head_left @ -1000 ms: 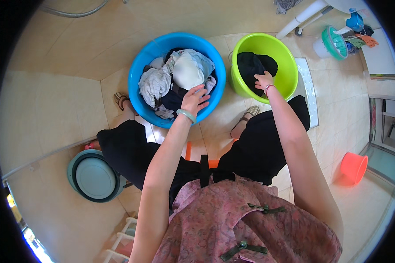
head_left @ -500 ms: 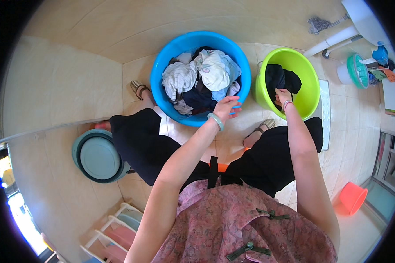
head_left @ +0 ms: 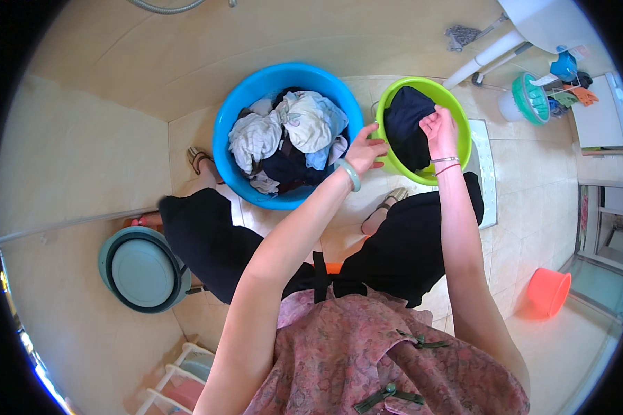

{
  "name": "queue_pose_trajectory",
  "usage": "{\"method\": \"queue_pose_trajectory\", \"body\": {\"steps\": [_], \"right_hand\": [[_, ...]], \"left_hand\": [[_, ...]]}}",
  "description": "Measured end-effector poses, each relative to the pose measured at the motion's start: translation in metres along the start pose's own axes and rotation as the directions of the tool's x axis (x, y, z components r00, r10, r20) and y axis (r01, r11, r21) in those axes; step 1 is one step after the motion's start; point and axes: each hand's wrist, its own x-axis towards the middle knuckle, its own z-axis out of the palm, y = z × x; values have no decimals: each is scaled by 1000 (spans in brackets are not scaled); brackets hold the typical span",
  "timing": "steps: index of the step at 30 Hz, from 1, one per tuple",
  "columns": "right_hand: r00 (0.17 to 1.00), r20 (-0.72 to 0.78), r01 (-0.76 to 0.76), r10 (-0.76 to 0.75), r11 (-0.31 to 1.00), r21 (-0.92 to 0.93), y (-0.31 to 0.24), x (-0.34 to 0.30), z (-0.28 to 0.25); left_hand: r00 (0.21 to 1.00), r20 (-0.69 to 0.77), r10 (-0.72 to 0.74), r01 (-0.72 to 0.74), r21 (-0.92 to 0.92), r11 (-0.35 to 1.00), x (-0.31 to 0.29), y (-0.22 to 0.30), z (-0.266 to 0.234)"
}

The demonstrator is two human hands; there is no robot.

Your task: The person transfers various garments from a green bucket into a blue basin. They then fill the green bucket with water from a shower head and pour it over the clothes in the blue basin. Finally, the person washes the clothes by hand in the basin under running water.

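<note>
A dark navy cloth [head_left: 407, 130] lies bunched in the lime-green bucket [head_left: 462, 117], reaching its far left wall. Over the bucket, my right hand [head_left: 441, 133] has its fingers loosely bent and slightly apart beside the cloth's right edge. No cloth shows between them, though whether the fingertips touch it is unclear. My left hand [head_left: 367, 148] hovers between the two tubs, fingers spread and empty, close to the bucket's left rim. To the left stands a large blue basin [head_left: 223, 149] heaped with white garments [head_left: 310, 123] and dark ones [head_left: 289, 166].
A grey-green basin [head_left: 143, 272] sits at the left by the wall. Further right are a coral bucket [head_left: 549, 293] and a bin with a green liner [head_left: 531, 98]. White pipes [head_left: 488, 57] descend at the back right. My feet straddle the space before the tubs.
My right hand has moved off the cloth it gripped, towards the bucket's right side. The cloth spreads further left. My left hand has moved from the blue basin's rim towards the bucket.
</note>
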Motion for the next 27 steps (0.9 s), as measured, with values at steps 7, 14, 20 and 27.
{"method": "queue_pose_trajectory", "body": {"steps": [7,14,20,27], "right_hand": [[927,351,-26,-135,909,416,-106,-72,67],[878,176,447,-446,894,33,-153,-76,69],[900,282,275,-331,936,221,-132,-86,62],[900,356,274,-252,962,-10,-105,-106,109]], "left_hand": [[890,132,436,-449,90,889,56,-14,35],[952,131,278,-293,113,949,-13,91,52],[775,181,606,-472,802,365,-45,161,-30],[812,-220,541,-506,199,839,-94,182,-45]]}}
